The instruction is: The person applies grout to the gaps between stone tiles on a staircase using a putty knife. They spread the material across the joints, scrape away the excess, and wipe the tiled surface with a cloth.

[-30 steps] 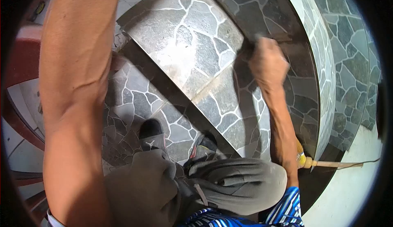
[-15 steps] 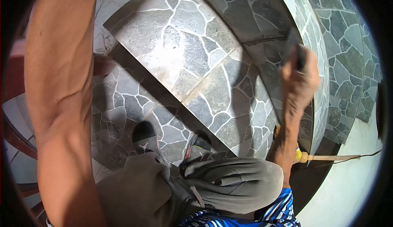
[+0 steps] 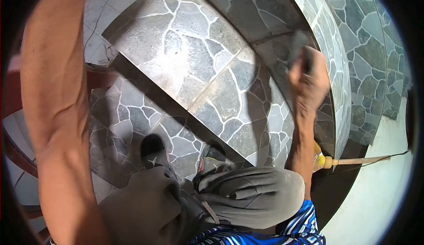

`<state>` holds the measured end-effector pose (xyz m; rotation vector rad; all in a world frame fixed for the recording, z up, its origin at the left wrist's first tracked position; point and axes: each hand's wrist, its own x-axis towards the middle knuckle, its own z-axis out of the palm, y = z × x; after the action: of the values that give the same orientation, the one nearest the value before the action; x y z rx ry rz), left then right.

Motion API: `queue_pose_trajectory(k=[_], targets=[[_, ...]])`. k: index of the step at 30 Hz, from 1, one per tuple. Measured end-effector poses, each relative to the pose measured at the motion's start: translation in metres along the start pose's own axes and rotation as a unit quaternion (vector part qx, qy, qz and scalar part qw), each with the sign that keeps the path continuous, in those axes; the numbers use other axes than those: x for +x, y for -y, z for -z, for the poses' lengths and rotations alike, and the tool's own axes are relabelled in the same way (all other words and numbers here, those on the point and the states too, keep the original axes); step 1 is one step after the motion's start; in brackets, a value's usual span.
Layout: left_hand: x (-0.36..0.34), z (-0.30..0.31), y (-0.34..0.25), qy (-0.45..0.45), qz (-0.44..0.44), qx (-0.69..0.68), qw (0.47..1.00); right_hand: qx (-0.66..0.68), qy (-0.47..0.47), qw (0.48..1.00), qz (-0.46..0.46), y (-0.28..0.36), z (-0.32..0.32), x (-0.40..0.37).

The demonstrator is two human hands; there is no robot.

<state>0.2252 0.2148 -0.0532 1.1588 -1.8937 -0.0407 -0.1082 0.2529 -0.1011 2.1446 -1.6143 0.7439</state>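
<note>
My right hand [image 3: 311, 75] is closed around a dark-handled tool with a flat greyish end [image 3: 300, 41], like a scraper; motion blurs both. The tool's end overlaps the dark stone-patterned riser [image 3: 276, 46] of a tiled step, near the edge of the curved tread above it. Below it lies the wide step tread [image 3: 190, 64], tiled in grey stone shapes with white lines and brightly lit in the middle. My left forearm [image 3: 59, 99] reaches up along the left side, and its hand lies outside the picture.
A yellow-bound broom [image 3: 324, 160] with a wooden handle lies at the right, beyond my right forearm. My shoes [image 3: 154, 150] rest on the lower tiled floor. At the left, behind my left forearm, stands a reddish-brown chair [image 3: 99, 78]. A white wall [image 3: 380, 178] borders the right side.
My right hand and the tool have shifted slightly left in view, still along the riser. The whole scene has also slid a little left.
</note>
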Motion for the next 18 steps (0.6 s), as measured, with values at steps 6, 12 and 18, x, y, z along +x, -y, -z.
queue_pose_trajectory(k=[6,12,18], targets=[[0.012,-0.002,0.005,0.002,-0.008,0.01,1.0,0.025,0.001,0.999,-0.034,-0.008,0.008,-0.006],[0.025,-0.004,0.008,-0.002,-0.02,0.021,1.0,0.014,-0.025,1.0,-0.009,-0.013,0.009,-0.006],[0.041,-0.006,0.012,-0.002,-0.028,0.033,0.999,0.039,-0.048,0.997,-0.038,-0.015,0.011,-0.011]])
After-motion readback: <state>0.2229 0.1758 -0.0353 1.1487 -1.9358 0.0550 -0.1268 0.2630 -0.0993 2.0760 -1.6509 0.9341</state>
